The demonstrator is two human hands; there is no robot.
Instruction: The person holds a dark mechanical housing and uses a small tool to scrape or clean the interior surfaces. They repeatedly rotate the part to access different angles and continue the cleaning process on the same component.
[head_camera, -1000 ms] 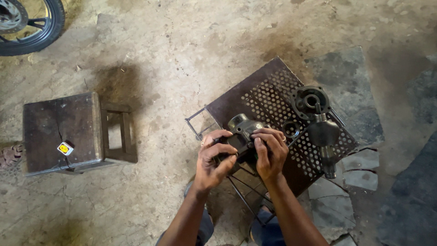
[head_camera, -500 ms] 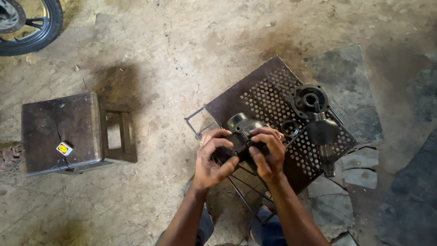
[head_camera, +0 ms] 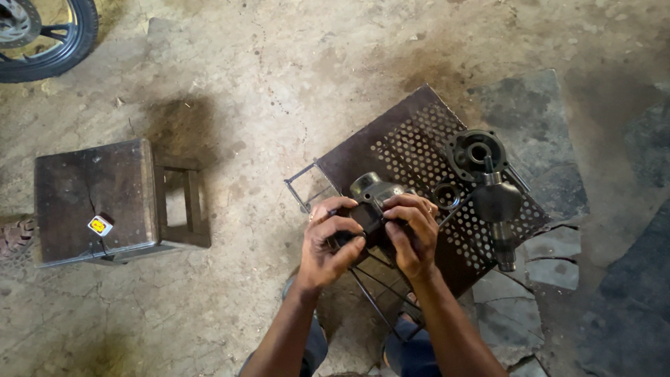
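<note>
Both hands grip a dark metal engine part (head_camera: 373, 195) over the near corner of a rusty perforated metal stand (head_camera: 405, 150). My left hand (head_camera: 328, 244) wraps its left side, thumb on top. My right hand (head_camera: 412, 230) covers its right side, fingers curled over it. A round grey end of the part sticks out beyond my fingers. On the stand to the right lie a round black housing (head_camera: 476, 152), a small ring (head_camera: 447, 195) and a crank-like part with a shaft (head_camera: 499, 213).
A dark metal stool (head_camera: 98, 199) with a small yellow-and-white box (head_camera: 100, 225) on it stands at the left. A motorcycle wheel (head_camera: 42, 35) shows at the top left. The floor is cracked concrete, with stone slabs (head_camera: 551, 251) at the right.
My hands have closed in over the engine part, covering more of it. The thin tool seen in my right hand a second ago no longer shows.
</note>
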